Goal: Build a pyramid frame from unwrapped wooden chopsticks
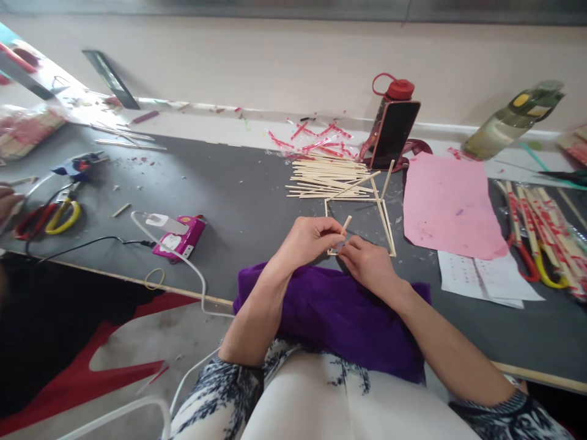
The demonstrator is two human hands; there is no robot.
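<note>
A frame of thin wooden sticks (386,221) lies on the grey table, with some sticks rising at a slant from its far right corner. My left hand (305,241) is closed in a pinch on a short wooden stick (347,223), held tilted above the frame's near left corner. Close beside it, my right hand (371,261) has its fingers pinched together at the frame's near side; what lies between those fingertips is hidden. Both forearms cross a purple cloth (321,305) at the table's front edge. Beyond the frame lies a pile of loose sticks (321,177).
A phone (395,135) leans against a red-capped bottle (400,90). On the right are pink paper (452,205), printed sheets (486,281), wrapped sticks (541,226) and a green bottle (509,122). Leftward sit a magenta box with cables (183,238), scissors (63,217) and another person's hand (7,205).
</note>
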